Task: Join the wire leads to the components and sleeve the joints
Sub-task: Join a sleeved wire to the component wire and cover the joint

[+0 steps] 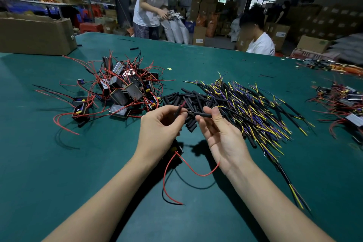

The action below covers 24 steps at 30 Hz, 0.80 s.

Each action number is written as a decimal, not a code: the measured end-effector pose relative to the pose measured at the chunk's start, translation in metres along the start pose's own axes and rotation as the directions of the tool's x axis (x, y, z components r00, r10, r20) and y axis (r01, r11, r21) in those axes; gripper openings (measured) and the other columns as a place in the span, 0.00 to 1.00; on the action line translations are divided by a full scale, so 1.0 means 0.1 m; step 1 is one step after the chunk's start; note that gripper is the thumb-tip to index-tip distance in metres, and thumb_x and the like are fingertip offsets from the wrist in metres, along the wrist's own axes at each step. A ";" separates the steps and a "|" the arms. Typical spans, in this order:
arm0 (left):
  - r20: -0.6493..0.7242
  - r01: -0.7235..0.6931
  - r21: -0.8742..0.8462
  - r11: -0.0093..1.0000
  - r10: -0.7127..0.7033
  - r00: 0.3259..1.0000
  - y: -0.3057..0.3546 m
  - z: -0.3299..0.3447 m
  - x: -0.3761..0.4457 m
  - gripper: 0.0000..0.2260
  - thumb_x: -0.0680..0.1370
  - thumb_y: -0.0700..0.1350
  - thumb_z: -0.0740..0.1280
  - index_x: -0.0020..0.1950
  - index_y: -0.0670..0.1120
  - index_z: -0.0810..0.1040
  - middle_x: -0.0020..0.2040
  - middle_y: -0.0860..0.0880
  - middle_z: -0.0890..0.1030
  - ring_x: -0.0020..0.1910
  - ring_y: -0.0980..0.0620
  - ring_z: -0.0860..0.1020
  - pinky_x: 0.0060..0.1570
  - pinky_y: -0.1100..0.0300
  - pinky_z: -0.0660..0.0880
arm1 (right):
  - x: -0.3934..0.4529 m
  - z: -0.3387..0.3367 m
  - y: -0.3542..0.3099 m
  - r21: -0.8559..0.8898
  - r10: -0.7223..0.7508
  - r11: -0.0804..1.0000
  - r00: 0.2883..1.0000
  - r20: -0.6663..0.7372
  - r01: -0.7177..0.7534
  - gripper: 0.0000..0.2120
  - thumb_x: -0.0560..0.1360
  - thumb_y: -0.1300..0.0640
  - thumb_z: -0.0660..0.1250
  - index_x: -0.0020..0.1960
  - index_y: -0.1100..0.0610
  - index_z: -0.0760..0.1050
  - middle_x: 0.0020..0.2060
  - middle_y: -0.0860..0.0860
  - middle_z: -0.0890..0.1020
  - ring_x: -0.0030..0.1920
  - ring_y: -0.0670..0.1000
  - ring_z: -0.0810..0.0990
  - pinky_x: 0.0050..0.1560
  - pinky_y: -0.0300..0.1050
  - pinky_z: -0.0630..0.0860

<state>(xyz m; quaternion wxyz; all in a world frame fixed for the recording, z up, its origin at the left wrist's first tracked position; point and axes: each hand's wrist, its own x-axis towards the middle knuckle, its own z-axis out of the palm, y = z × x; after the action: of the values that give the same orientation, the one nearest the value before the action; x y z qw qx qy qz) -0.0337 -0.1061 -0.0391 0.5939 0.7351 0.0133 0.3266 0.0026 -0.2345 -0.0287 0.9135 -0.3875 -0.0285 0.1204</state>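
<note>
My left hand (161, 125) pinches a thin black lead with a red tip (179, 109) between thumb and fingers. Below that hand a small black component (177, 150) hangs near the table, its red wire (188, 169) looping down. My right hand (220, 129) pinches a black sleeved cable (202, 114) whose bare end points at the left hand's lead; the two tips nearly meet. Behind the hands lies a heap of black sleeve tubes (188, 100).
On the green table (59, 163), a pile of components with red wires (125, 88) sits at the left and a spread of yellow-purple cables (253, 108) at the right. More components (341, 104) lie far right. A cardboard box (35, 33) stands back left. Two people work beyond the table.
</note>
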 end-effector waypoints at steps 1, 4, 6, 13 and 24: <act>0.022 -0.032 0.023 0.999 0.031 0.999 0.00 0.00 0.00 0.02 0.74 0.38 0.72 0.44 0.44 0.83 0.30 0.55 0.79 0.28 0.59 0.73 0.31 0.62 0.74 | 0.00 0.00 0.00 0.001 0.003 1.000 1.000 -0.001 -0.003 0.11 0.72 0.58 0.66 0.46 0.67 0.78 0.35 0.56 0.83 0.35 0.50 0.84 0.38 0.36 0.80; 0.053 -0.139 0.119 0.983 0.134 0.990 -0.02 -0.02 0.00 0.04 0.73 0.39 0.73 0.46 0.45 0.83 0.30 0.56 0.79 0.28 0.60 0.72 0.32 0.59 0.75 | 0.00 -0.01 -0.01 -0.019 0.014 1.000 1.000 0.001 -0.014 0.13 0.68 0.56 0.68 0.45 0.66 0.78 0.33 0.55 0.84 0.34 0.48 0.83 0.37 0.35 0.80; 0.044 -0.197 0.174 0.965 0.193 0.980 -0.03 -0.04 0.01 0.03 0.73 0.40 0.73 0.45 0.47 0.84 0.30 0.57 0.79 0.27 0.61 0.71 0.30 0.62 0.72 | -0.01 -0.01 -0.01 -0.041 0.030 0.999 1.000 0.004 -0.030 0.14 0.67 0.55 0.68 0.45 0.65 0.79 0.32 0.55 0.83 0.33 0.48 0.83 0.35 0.34 0.79; 0.059 -0.236 0.163 0.958 0.229 0.972 -0.03 -0.05 0.03 0.02 0.72 0.42 0.71 0.41 0.45 0.82 0.29 0.47 0.78 0.26 0.52 0.70 0.29 0.55 0.70 | 0.00 -0.01 -0.03 -0.055 0.070 0.996 0.998 -0.011 -0.070 0.10 0.74 0.56 0.66 0.44 0.64 0.79 0.30 0.53 0.83 0.31 0.46 0.82 0.32 0.32 0.77; 0.041 -0.194 0.161 0.968 0.190 0.981 -0.01 -0.04 0.00 0.02 0.72 0.40 0.72 0.39 0.44 0.81 0.27 0.46 0.76 0.26 0.54 0.68 0.28 0.57 0.67 | -0.04 0.04 0.00 -0.038 0.046 0.998 0.999 0.020 -0.045 0.13 0.67 0.55 0.67 0.45 0.64 0.79 0.32 0.55 0.83 0.32 0.47 0.83 0.33 0.33 0.78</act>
<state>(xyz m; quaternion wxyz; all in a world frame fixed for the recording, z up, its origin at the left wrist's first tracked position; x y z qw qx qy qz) -0.0351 -0.1028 -0.0395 0.4969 0.7835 -0.0384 0.3711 -0.0018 -0.2326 -0.0260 0.9027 -0.4040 -0.0315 0.1446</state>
